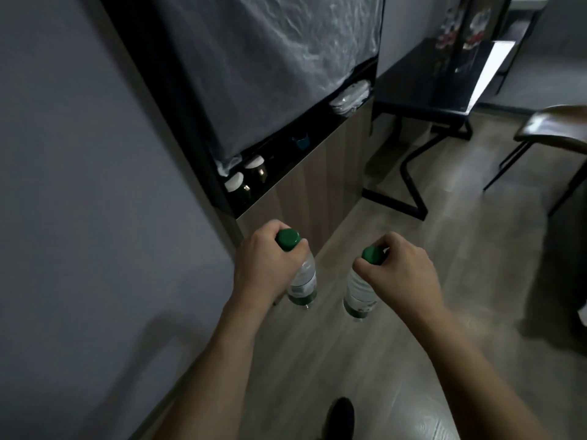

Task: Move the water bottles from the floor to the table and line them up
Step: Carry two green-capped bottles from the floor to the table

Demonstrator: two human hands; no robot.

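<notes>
The left hand (pixel 263 265) is wrapped tight around the neck of one water bottle (pixel 303 281), just under its green cap (pixel 287 239). The right hand (pixel 401 271) is closed the same way around the neck of a second water bottle (pixel 359 295), and its green cap (pixel 372 255) pokes out beside the thumb. The two hands are apart, side by side, with a gap of floor showing between them.

Both bottles are clear, with a pale label and a green band low down. They hang straight down from the hands, above the wooden floor (pixel 365 360). I cannot tell if their bottoms touch the floor.

On the left is a plain grey wall (pixel 79 185). Past the hands, further away, stands a dark shelf unit (pixel 286 147) with a wrinkly plastic sheet (pixel 270 58) hanging over it. Little jars with white lids (pixel 244 179) sit on its low shelf.

Far off on the right is the dark surface (pixel 428 81) with black legs. A brown chair (pixel 552 128) is at the right edge. A dark shoe (pixel 341 414) shows at the bottom, near the camera.
</notes>
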